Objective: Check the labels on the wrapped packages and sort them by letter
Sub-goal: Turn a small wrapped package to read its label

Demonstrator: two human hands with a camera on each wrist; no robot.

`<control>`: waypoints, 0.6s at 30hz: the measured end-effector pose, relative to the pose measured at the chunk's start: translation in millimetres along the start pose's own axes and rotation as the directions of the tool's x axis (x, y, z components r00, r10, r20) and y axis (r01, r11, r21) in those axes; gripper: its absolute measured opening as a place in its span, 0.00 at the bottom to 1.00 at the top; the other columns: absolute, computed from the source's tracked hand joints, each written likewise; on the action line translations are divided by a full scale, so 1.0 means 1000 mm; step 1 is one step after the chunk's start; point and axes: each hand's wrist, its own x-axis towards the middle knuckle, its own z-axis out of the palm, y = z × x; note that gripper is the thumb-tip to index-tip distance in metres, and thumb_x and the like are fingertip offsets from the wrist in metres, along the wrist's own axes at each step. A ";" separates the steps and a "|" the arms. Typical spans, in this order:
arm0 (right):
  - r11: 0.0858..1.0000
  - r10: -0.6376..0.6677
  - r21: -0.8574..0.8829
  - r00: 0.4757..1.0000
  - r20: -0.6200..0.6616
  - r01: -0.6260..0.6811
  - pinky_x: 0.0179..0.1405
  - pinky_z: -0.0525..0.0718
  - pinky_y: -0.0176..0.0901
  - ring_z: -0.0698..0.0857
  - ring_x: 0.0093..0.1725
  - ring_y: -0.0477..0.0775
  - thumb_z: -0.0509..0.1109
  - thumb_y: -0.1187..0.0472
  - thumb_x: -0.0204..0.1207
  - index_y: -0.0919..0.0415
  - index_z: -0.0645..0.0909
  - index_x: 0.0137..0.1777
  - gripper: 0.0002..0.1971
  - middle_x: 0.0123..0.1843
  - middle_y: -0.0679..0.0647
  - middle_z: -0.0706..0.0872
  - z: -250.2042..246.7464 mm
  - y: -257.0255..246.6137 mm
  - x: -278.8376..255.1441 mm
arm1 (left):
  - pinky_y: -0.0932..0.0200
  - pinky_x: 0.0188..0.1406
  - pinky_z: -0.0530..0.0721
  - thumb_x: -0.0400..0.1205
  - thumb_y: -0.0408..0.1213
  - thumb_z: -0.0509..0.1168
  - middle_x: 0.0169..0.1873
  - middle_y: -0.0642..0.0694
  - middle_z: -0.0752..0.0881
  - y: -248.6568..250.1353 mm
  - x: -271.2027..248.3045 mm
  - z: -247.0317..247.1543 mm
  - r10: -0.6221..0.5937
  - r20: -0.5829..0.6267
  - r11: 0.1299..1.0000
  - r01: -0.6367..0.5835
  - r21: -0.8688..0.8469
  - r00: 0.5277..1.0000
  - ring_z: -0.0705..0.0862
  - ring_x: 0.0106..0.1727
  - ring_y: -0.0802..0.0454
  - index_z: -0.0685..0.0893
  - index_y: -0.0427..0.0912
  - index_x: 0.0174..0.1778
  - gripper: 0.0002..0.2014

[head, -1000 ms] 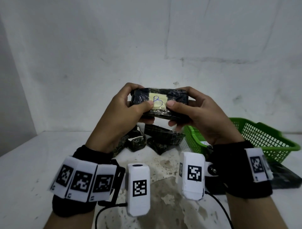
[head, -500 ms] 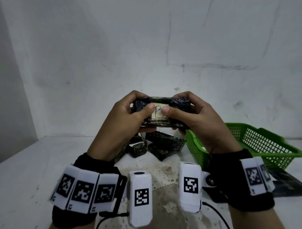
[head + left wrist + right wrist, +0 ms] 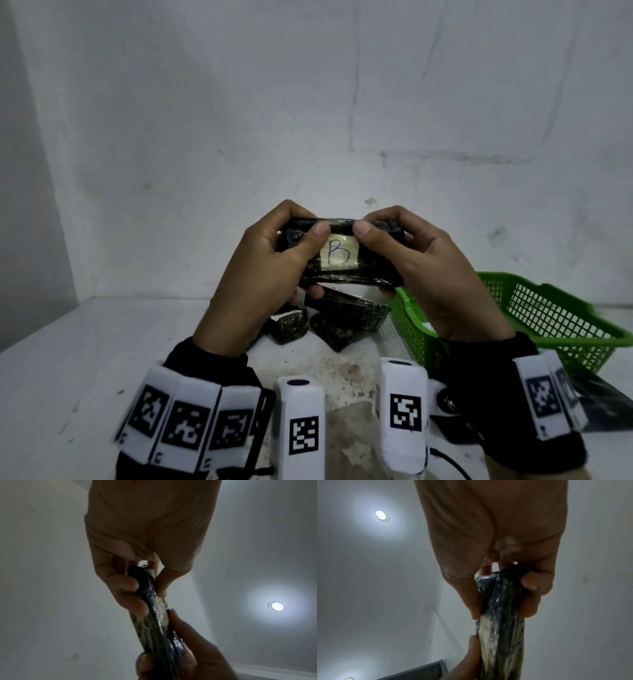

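Both hands hold one dark, film-wrapped package [image 3: 346, 277] up above the table, its face turned toward me. A pale yellow label [image 3: 339, 256] on it bears a blue letter B. My left hand [image 3: 270, 260] grips the package's left end, thumb on the front beside the label. My right hand [image 3: 421, 260] grips the right end the same way. The left wrist view shows the package [image 3: 154, 626] edge-on between fingers and thumb. The right wrist view shows the same package [image 3: 503, 622] edge-on. Several more dark wrapped packages [image 3: 346, 313] lie on the table behind the hands.
A green mesh basket [image 3: 548, 315] stands on the white table [image 3: 85, 342] at the right, close behind my right wrist. A flat black object [image 3: 603, 401] lies in front of the basket. A white wall rises just behind the pile.
The package has tilted back toward me, so the whole B label shows again. Both thumbs have slid up to the label's top corners. The hands sit slightly lower than a second ago.
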 end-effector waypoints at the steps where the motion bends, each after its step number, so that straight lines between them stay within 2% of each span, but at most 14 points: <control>1: 1.000 0.026 0.014 0.999 0.023 -0.026 0.23 0.73 0.39 0.81 0.31 0.50 0.74 0.46 0.67 0.51 0.87 0.39 0.09 0.36 0.51 0.87 0.000 -0.002 -0.001 | 0.66 0.14 0.72 0.82 0.41 0.67 0.31 0.50 0.87 0.000 0.000 -0.001 0.008 -0.012 1.000 -0.008 0.006 1.000 0.82 0.20 0.51 0.82 0.44 0.46 0.05; 3: 0.995 0.067 0.076 0.996 0.058 -0.072 0.21 0.73 0.40 0.80 0.31 0.50 0.70 0.47 0.70 0.53 0.88 0.40 0.11 0.36 0.52 0.87 0.000 -0.005 -0.001 | 0.65 0.15 0.70 0.82 0.44 0.66 0.30 0.50 0.86 0.000 -0.001 -0.003 -0.004 -0.014 1.000 0.004 0.002 1.000 0.81 0.20 0.51 0.82 0.44 0.44 0.07; 6: 0.991 0.061 0.113 0.996 0.057 -0.068 0.21 0.73 0.39 0.78 0.30 0.51 0.66 0.56 0.81 0.57 0.88 0.44 0.11 0.36 0.54 0.86 -0.002 -0.006 -0.001 | 0.62 0.18 0.70 0.85 0.47 0.61 0.34 0.43 0.86 0.002 0.000 -0.004 -0.065 0.027 0.996 0.067 -0.064 0.997 0.82 0.22 0.48 0.80 0.40 0.43 0.14; 8: 0.994 0.057 0.091 0.997 0.047 -0.061 0.23 0.76 0.40 0.81 0.33 0.51 0.65 0.58 0.82 0.55 0.89 0.48 0.10 0.39 0.53 0.88 -0.002 -0.005 -0.001 | 0.61 0.19 0.71 0.86 0.42 0.60 0.34 0.39 0.84 0.003 0.000 -0.003 -0.072 0.034 0.993 0.075 -0.095 0.997 0.81 0.23 0.47 0.79 0.39 0.41 0.12; 10: 0.994 0.084 0.066 0.996 0.032 -0.086 0.26 0.79 0.44 0.85 0.38 0.55 0.68 0.55 0.81 0.53 0.88 0.52 0.08 0.44 0.52 0.89 -0.004 -0.005 0.001 | 0.59 0.21 0.74 0.85 0.38 0.61 0.35 0.39 0.84 0.006 0.000 -0.003 -0.054 0.015 0.990 0.056 -0.127 0.998 0.80 0.25 0.46 0.80 0.39 0.39 0.10; 12: 0.988 0.144 0.048 0.987 0.064 -0.148 0.25 0.79 0.45 0.88 0.36 0.61 0.68 0.53 0.80 0.55 0.87 0.55 0.11 0.48 0.55 0.90 -0.007 -0.006 0.001 | 0.56 0.27 0.77 0.84 0.34 0.61 0.37 0.42 0.86 0.007 0.000 -0.004 -0.022 -0.006 0.992 0.021 -0.124 1.000 0.82 0.30 0.46 0.82 0.41 0.39 0.09; 13: 0.983 0.166 0.070 0.982 0.086 -0.172 0.23 0.79 0.44 0.87 0.33 0.62 0.68 0.55 0.80 0.58 0.86 0.56 0.10 0.48 0.58 0.90 -0.008 -0.007 0.000 | 0.56 0.31 0.79 0.83 0.33 0.61 0.38 0.44 0.87 0.007 0.000 -0.005 -0.008 -0.009 0.994 0.007 -0.111 1.000 0.83 0.34 0.47 0.84 0.43 0.41 0.08; 15: 0.971 0.156 0.170 0.983 0.093 -0.170 0.20 0.79 0.41 0.84 0.27 0.58 0.67 0.68 0.80 0.64 0.86 0.54 0.08 0.42 0.62 0.86 -0.008 -0.009 0.000 | 0.55 0.39 0.81 0.82 0.33 0.60 0.40 0.49 0.87 0.008 -0.001 -0.005 -0.010 0.003 0.995 0.010 -0.097 1.000 0.85 0.39 0.54 0.83 0.50 0.49 0.09; 16: 0.967 0.134 0.209 0.988 0.077 -0.147 0.21 0.81 0.40 0.83 0.26 0.56 0.66 0.74 0.78 0.66 0.86 0.52 0.09 0.39 0.63 0.84 -0.008 -0.009 0.000 | 0.54 0.41 0.82 0.82 0.34 0.60 0.40 0.52 0.87 0.008 -0.002 -0.004 -0.029 0.025 0.994 0.031 -0.103 0.999 0.85 0.39 0.57 0.81 0.53 0.55 0.11; 18: 0.966 0.088 0.238 0.994 0.058 -0.100 0.25 0.84 0.39 0.82 0.28 0.54 0.65 0.77 0.77 0.67 0.86 0.50 0.11 0.38 0.64 0.82 -0.008 -0.009 0.000 | 0.53 0.43 0.85 0.83 0.36 0.60 0.42 0.52 0.86 0.008 -0.002 -0.003 -0.072 0.080 0.988 0.082 -0.127 0.994 0.86 0.41 0.58 0.79 0.53 0.61 0.12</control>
